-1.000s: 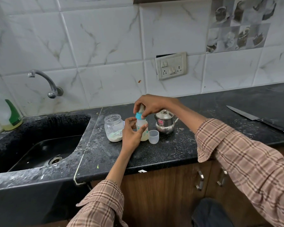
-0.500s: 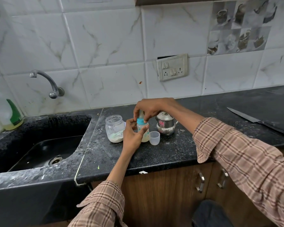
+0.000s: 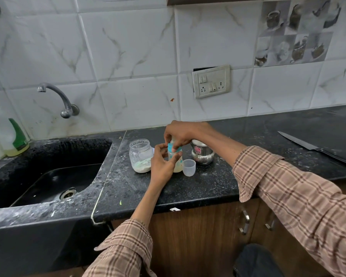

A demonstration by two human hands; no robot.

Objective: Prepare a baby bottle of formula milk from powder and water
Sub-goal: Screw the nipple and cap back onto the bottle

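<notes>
One wide-angle view, worn on the person's head, looks forward and down across a dark counter (image 3: 208,182) toward the tiled wall (image 3: 128,56). The sink (image 3: 54,176) lies left; edges bend, probably from lens distortion.

Both arms are reaching forward in rolled checked sleeves. The left hand (image 3: 162,162) is cupping upright from below, fingers curled closed; the right hand (image 3: 180,132) is arching down over it, fingertips (image 3: 173,149) pinching.
</notes>
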